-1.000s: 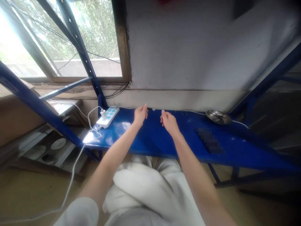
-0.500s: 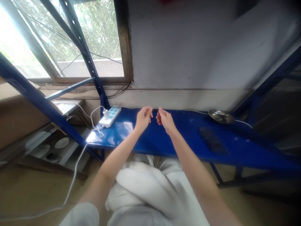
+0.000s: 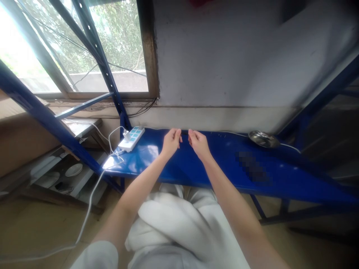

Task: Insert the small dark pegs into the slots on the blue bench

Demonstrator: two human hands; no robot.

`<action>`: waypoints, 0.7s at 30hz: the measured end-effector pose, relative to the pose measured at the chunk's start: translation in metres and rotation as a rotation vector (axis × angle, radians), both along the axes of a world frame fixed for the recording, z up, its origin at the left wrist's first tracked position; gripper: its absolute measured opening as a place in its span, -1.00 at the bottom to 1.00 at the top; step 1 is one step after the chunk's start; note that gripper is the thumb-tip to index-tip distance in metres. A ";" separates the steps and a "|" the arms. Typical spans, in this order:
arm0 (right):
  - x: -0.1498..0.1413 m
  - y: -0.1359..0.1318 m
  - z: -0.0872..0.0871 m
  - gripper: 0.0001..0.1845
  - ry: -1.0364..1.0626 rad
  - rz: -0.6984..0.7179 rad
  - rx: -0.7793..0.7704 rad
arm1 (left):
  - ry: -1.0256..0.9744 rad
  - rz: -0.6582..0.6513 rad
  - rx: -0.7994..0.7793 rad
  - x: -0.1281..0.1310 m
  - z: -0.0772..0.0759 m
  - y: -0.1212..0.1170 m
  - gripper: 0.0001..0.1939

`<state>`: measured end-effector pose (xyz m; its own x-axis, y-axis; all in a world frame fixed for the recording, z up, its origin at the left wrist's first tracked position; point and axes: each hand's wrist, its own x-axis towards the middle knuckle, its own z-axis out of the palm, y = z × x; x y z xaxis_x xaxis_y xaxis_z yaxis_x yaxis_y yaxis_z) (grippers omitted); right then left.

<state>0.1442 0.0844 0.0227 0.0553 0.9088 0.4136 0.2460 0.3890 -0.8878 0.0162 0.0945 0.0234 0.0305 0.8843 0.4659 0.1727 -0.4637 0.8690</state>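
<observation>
Above the far part of a blue shelf top (image 3: 221,164), my left hand (image 3: 171,140) and my right hand (image 3: 198,142) face each other with a narrow gap between them. The fingers of both are curled, thumb against forefinger in a pinch. A small dark patch shows in the gap at fingertip height; whether it is a thing held by both hands is too small to tell. Closest to my left hand stands a white power strip (image 3: 131,138) with blue sockets and a plug in it. Right of my right hand lies a shiny metal bowl or dish (image 3: 263,138).
A blurred-out dark object (image 3: 254,168) lies on the right of the shelf top. A white cable (image 3: 91,198) hangs from the left end to the floor. Blue uprights (image 3: 103,71) rise at left. A wooden side table (image 3: 84,129) with a white plate (image 3: 73,170) below stands beyond.
Both hands stay in almost the same place. The fingertips have shifted slightly, and the right hand's fingers have turned a little inward. Nothing on the shelf top has moved.
</observation>
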 end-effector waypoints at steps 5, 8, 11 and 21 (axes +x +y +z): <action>0.002 -0.004 0.002 -0.51 -0.179 -0.092 0.063 | 0.000 0.017 -0.067 -0.001 -0.003 0.002 -0.57; 0.002 -0.005 0.001 -0.52 -0.242 -0.095 0.083 | -0.020 0.014 -0.095 -0.002 -0.006 0.004 -0.55; 0.002 -0.005 -0.001 -0.52 -0.295 -0.094 0.112 | -0.055 0.002 -0.141 -0.001 -0.008 0.007 -0.54; 0.010 0.000 -0.011 -0.63 -0.695 -0.167 0.249 | -0.138 -0.228 -0.526 -0.015 -0.017 0.026 -0.62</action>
